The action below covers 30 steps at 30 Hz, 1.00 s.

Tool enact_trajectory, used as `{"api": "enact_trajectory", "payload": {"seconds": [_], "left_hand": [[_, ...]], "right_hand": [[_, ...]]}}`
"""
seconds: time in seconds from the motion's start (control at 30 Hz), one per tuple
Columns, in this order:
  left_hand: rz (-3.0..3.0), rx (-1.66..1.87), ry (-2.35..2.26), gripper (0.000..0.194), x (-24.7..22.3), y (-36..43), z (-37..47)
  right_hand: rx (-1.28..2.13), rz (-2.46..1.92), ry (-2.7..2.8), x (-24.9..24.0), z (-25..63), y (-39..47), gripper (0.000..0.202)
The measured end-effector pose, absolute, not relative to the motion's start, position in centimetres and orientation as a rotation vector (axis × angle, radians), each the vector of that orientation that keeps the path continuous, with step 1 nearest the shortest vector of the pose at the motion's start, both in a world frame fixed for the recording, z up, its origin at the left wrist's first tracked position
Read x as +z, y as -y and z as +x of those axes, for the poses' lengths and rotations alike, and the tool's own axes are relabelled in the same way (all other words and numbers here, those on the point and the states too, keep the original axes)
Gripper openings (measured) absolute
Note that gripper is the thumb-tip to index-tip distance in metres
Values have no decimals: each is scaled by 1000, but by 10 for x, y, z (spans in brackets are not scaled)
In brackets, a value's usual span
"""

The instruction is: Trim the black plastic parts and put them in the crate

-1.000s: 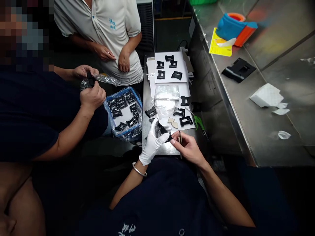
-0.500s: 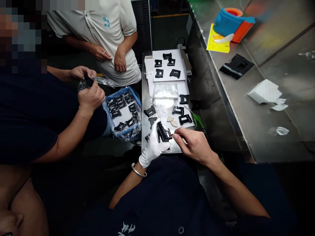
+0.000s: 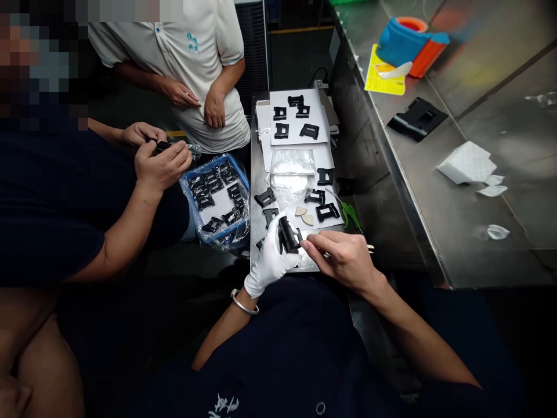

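Gloved left fingers (image 3: 272, 233) clasp a black part (image 3: 289, 234); right fingers (image 3: 322, 241) pinch a slim item (image 3: 370, 248), mostly hidden.

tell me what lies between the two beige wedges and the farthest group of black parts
In the head view, clear plastic bags, partly over white paper.

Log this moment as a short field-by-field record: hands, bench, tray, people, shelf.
Left hand: white-gloved, holding a black part
Right hand: bare, fingertips close to that part; its grip is mostly hidden
Bench: more black parts, clear plastic bags, beige pieces; green-handled tool at right edge
Tray: left of bench, blue rim, black parts and clear plastic
People: person at left handling something black; person in white shirt, hands at waist
Shelf: blue-and-orange object, yellow card
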<state>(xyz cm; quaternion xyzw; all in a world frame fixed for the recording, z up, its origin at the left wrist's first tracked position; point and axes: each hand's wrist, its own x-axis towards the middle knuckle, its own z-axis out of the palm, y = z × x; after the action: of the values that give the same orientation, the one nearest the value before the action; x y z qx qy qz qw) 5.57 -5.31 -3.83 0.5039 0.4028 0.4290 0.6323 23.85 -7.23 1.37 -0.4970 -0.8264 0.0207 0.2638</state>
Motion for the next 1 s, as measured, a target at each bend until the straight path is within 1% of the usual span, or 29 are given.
{"api": "enact_trajectory", "payload": {"seconds": [0.17, 1.0], "left_hand": [[1105, 928, -916, 94, -38, 56, 56], [1139, 873, -882, 93, -23, 63, 54]], "right_hand": [[-62, -1345, 2237, 13, 237, 69, 34], [-158, -1370, 2239, 8, 239, 58, 36]]}}
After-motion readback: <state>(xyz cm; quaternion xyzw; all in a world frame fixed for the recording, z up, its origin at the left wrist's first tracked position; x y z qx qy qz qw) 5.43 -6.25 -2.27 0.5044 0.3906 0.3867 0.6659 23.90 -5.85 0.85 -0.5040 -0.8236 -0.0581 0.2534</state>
